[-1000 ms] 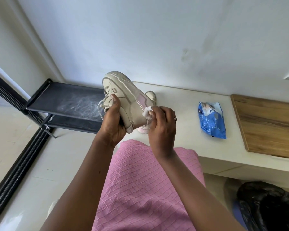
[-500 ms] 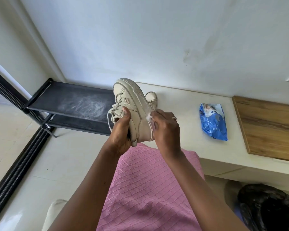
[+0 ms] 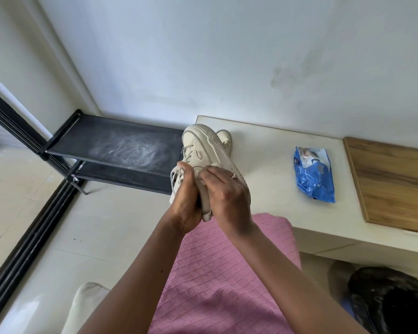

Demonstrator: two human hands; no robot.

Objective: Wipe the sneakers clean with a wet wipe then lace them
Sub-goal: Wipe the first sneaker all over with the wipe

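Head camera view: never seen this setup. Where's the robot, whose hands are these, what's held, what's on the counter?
There is no robot. A person wears a wide-angle camera on the head, so the view looks forward and down at their own arms. The left hand grips a beige sneaker, held up in front of them. The right hand lies against the sneaker's side; whether a wipe sits under its fingers is hidden. On the white counter are a second sneaker, just behind the held one, a blue wipe packet and a wooden board. A black shoe rack stands left of the counter.
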